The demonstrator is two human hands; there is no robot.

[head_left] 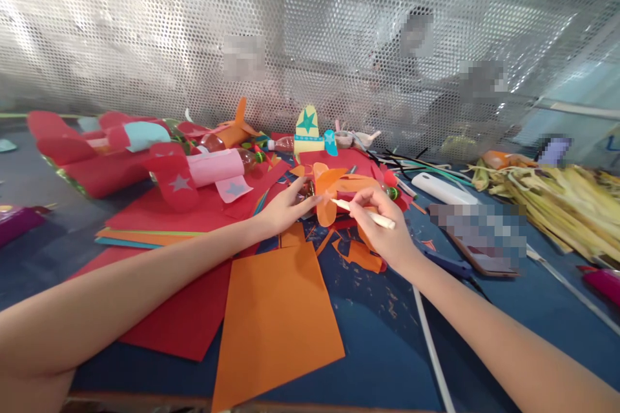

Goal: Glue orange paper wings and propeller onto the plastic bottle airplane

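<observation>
orange paper-wrapped craft model (334, 197) lies mid-table, among red paper, touching both hands. left hand (285, 210) reaches in with fingers stretched, tips against the model's near end; whether they pinch it i cannot tell. right hand (382, 226) is closed around one thin cream-coloured stick (372, 216), its tip on the orange paper. four finished paper-and-bottle planes stand behind: one big red plane (92, 168), one pink plane (213, 168), one orange plane (232, 132), one yellow plane with a green star (306, 132). one large orange paper sheet (276, 310) overlaps a red paper sheet (188, 316). one heap of yellowish dried leaf strips (566, 197) lies right. everything rests on a dark blue table (387, 348), backed by a silver perforated metal screen (310, 26).
</observation>
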